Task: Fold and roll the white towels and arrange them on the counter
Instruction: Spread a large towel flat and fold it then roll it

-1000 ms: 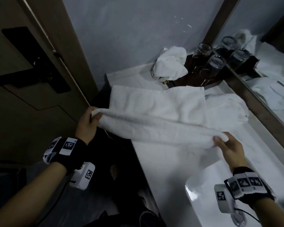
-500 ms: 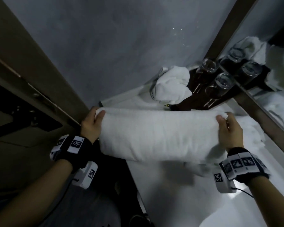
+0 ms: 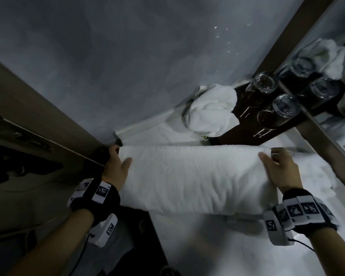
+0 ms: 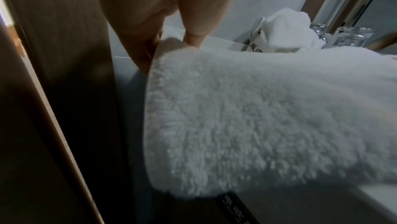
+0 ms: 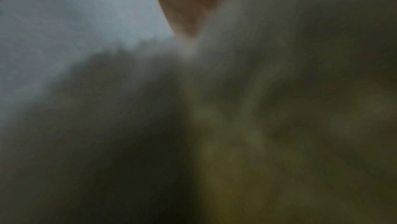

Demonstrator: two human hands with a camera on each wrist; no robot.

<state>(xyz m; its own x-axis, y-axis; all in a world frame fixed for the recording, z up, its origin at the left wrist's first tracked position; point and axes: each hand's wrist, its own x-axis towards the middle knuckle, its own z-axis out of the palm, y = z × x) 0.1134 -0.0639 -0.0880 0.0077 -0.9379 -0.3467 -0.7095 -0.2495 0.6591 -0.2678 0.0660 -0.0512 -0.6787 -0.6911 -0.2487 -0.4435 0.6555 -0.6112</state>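
Note:
A white towel (image 3: 193, 176), folded lengthwise, hangs stretched between my two hands above the white counter (image 3: 207, 246). My left hand (image 3: 116, 166) pinches its upper left corner, thumb in front; in the left wrist view the thumb and fingers (image 4: 193, 37) pinch that edge of the towel (image 4: 268, 117). My right hand (image 3: 277, 166) pinches the upper right corner. The right wrist view is blurred, filled by towel (image 5: 236, 109) close to the lens. A second crumpled white towel (image 3: 211, 110) lies at the back of the counter. More white towel (image 3: 183, 134) lies behind the held one.
Upturned drinking glasses (image 3: 275, 108) stand on a dark tray (image 3: 245, 126) at the back right, beside a mirror (image 3: 337, 96) in a wooden frame. A grey wall (image 3: 147, 56) is behind. A brown door (image 3: 28, 126) stands close on the left.
Both hands lifted the near edge of the towel up off the counter and raised it toward the wall, so it now hangs folded between them. The head view tilted upward.

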